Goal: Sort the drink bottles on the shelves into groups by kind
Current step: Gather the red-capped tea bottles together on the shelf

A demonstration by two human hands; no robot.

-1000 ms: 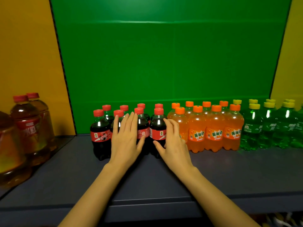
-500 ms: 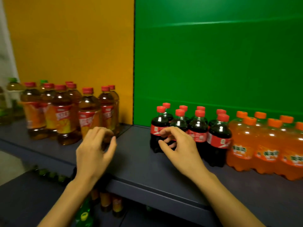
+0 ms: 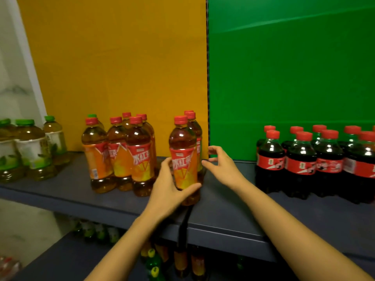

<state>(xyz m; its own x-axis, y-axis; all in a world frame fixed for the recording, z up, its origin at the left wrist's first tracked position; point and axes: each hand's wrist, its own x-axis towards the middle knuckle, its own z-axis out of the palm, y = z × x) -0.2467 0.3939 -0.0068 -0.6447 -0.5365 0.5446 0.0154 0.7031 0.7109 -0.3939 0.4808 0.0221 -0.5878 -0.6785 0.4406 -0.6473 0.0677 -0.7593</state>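
The left hand (image 3: 169,186) has its grip wrapped around a tea bottle (image 3: 183,159) standing upright on the shelf (image 3: 233,209). The right hand (image 3: 222,167) hovers spread just right of the bottle; colas (image 3: 300,163) stand further right, more teas (image 3: 121,155) left.

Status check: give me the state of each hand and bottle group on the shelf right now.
Left hand: shut around the front iced tea bottle.
Right hand: open, beside that bottle, holding nothing.
Front iced tea bottle: upright, capped, gripped.
Iced tea group: upright, clustered left.
Cola bottles: upright, grouped right.
Green tea bottles: upright, far left.
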